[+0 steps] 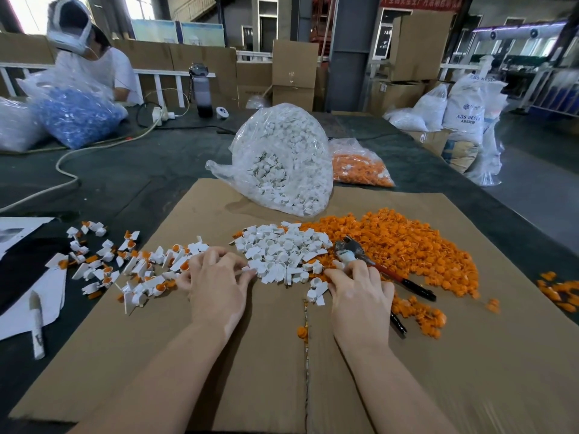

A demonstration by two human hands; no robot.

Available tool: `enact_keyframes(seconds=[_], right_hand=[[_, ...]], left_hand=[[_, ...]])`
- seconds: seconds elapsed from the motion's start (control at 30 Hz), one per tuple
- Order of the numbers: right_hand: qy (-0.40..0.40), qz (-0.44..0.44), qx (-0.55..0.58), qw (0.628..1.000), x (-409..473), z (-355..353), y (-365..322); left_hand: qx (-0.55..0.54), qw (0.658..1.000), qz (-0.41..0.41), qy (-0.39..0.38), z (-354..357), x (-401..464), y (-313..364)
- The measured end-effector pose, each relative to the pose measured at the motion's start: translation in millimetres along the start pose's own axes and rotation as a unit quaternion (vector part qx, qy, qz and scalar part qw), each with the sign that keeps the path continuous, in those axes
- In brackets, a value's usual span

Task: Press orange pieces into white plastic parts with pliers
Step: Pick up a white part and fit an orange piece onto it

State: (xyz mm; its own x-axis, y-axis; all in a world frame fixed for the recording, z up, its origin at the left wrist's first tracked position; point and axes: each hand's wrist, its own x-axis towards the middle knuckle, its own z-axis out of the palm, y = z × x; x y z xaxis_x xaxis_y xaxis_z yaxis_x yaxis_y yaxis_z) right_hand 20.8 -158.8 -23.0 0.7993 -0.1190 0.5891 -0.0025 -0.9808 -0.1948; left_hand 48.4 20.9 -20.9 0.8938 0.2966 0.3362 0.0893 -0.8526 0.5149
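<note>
A pile of loose white plastic parts [280, 250] lies mid-cardboard, with a wide heap of orange pieces [407, 245] to its right. Finished white parts with orange inserts [138, 264] are scattered to the left. My left hand [216, 277] has curled fingers that pinch a small white part at the pile's left edge. My right hand [360, 289] grips the pliers [351, 249], whose jaws hold a white part; the red and black handles stick out to the right and below the hand.
A flat cardboard sheet [250, 371] covers the dark table. Behind it stand a clear bag of white parts [282, 158] and a bag of orange pieces [360, 164]. A knife [37, 327] lies on paper at left. A person sits far left by bags of blue parts [72, 114].
</note>
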Motion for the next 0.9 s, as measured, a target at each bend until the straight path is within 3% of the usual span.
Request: enact_keyframes(seconds=[0.17, 0.27, 0.47, 0.63, 0.9], right_hand=[[-0.010, 0.010, -0.015, 1.000, -1.4, -0.2, 0.2], [-0.025, 0.010, -0.014, 1.000, -1.5, -0.4, 0.4], [-0.026, -0.011, 0.023, 0.999, -2.3, 1.7, 1.5], [0.020, -0.028, 0.032, 0.999, -3.6, 4.7, 3.0], [0.037, 0.006, 0.058, 0.998, -4.8, 2.7, 4.5]], left_hand=[[-0.100, 0.994, 0.035, 0.005, -2.5, -6.9, 13.0], [-0.219, 0.973, 0.044, -0.051, -2.2, -15.6, 27.0], [-0.291, 0.947, 0.038, -0.131, 10.1, -29.4, 42.3], [-0.319, 0.933, 0.032, -0.165, 11.1, -28.2, 38.0], [-0.284, 0.940, 0.051, -0.181, 11.3, -27.9, 36.1]])
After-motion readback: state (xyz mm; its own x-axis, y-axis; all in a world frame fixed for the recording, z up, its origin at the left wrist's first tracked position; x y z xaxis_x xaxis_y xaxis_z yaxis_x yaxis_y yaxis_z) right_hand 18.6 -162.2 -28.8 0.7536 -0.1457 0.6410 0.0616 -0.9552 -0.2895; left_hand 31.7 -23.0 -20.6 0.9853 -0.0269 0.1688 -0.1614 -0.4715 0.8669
